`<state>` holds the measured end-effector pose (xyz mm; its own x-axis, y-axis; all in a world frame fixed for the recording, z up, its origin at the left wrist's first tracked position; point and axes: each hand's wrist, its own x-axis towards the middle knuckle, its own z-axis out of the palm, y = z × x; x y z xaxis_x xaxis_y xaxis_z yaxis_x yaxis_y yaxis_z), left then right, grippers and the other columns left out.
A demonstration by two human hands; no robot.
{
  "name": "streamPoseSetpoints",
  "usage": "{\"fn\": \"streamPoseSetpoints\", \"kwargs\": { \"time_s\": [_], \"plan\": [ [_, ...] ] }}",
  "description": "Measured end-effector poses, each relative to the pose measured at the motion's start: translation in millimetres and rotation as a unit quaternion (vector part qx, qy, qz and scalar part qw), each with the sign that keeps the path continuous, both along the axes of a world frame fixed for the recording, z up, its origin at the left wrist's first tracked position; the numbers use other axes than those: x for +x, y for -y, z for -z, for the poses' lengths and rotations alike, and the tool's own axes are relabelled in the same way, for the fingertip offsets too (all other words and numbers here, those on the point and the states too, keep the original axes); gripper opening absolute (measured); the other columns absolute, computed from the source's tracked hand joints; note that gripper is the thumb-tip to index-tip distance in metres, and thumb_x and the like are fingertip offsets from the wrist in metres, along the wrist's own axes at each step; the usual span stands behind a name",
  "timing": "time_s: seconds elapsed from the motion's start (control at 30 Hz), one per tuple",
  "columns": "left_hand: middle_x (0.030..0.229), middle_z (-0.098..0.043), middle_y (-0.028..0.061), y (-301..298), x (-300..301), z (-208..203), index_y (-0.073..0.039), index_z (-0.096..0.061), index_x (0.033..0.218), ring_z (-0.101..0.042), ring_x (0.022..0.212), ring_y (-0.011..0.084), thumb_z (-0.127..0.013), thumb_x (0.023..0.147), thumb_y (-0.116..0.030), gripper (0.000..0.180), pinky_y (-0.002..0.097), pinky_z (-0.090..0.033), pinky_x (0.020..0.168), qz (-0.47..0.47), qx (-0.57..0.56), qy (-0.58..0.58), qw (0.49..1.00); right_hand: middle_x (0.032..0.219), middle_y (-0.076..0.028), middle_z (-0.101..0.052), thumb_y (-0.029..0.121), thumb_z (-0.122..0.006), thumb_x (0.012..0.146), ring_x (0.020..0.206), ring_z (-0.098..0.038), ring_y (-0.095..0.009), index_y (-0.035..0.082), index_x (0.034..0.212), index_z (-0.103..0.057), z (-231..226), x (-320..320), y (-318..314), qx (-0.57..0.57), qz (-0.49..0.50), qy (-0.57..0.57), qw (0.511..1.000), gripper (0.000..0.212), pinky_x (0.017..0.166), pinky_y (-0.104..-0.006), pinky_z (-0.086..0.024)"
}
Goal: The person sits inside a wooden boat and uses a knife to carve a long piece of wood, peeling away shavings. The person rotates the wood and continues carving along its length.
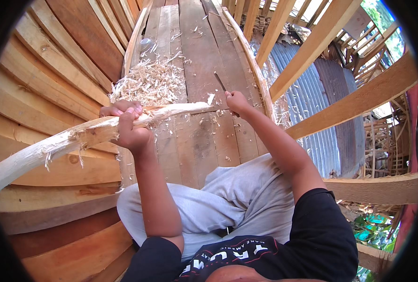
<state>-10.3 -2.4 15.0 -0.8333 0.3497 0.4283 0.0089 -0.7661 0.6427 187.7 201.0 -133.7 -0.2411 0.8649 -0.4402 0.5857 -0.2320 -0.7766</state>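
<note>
A long pale wooden pole [58,143], bark stripped and with frayed fibres hanging from it, runs from the left edge to the middle of the view. My left hand [130,123] is wrapped round it near its right-hand part. The pole's tip [197,107] looks freshly whittled. To the right of this tip, my right hand [237,102] grips a knife [220,82] with its dark blade pointing up and away. The blade is apart from the wood. A small curled shaving [211,98] shows just above the tip.
Wood shavings [155,80] lie heaped on the plank floor [197,155] beyond my left hand. A board wall [54,89] stands at left, wooden slats [307,51] at right. Past the slats is corrugated metal sheeting [307,108]. A small clear cup-like thing [146,44] lies far off.
</note>
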Motion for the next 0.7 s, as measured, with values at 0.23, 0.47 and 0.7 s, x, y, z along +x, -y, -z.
{"fn": "streamPoseSetpoints", "kwargs": {
  "time_s": [0.23, 0.47, 0.7],
  "plan": [
    [0.058, -0.038, 0.0022, 0.6, 2.8, 1.5, -0.011, -0.035, 0.082, -0.038, 0.055, 0.0125, -0.043, 0.067, 0.005, 0.024, 0.0307, -0.042, 0.061, 0.011, 0.053, -0.008, 0.999, 0.062, 0.0, -0.045, 0.029, -0.042, 0.097, 0.045, -0.038, -0.01, 0.006, 0.086, -0.055, 10.2, 10.2, -7.5, -0.197, 0.007, -0.029, 0.98, 0.028, 0.039, -0.0284, -0.032],
    [0.058, -0.04, 0.002, 0.9, 1.4, 2.8, -0.012, -0.036, 0.083, -0.04, 0.055, 0.013, -0.042, 0.066, 0.003, 0.024, 0.0305, -0.041, 0.06, 0.003, 0.065, -0.013, 0.998, 0.059, 0.002, -0.04, 0.044, -0.054, 0.09, 0.043, -0.032, -0.008, 0.007, 0.079, -0.051, -25.0, -14.1, 10.0, -0.162, 0.028, -0.09, 0.982, 0.04, 0.038, -0.0271, -0.024],
    [0.058, -0.038, -0.0004, 0.5, 7.0, 4.3, -0.015, -0.038, 0.079, -0.04, 0.058, 0.0136, -0.047, 0.067, -0.002, 0.02, 0.0315, -0.04, 0.065, 0.012, 0.042, -0.011, 0.999, 0.055, 0.004, -0.032, 0.055, -0.054, 0.087, 0.041, -0.024, -0.006, 0.012, 0.062, -0.042, -19.8, -12.6, 7.1, -0.117, -0.046, -0.028, 0.992, 0.051, 0.037, -0.0264, -0.015]
  ]
}}
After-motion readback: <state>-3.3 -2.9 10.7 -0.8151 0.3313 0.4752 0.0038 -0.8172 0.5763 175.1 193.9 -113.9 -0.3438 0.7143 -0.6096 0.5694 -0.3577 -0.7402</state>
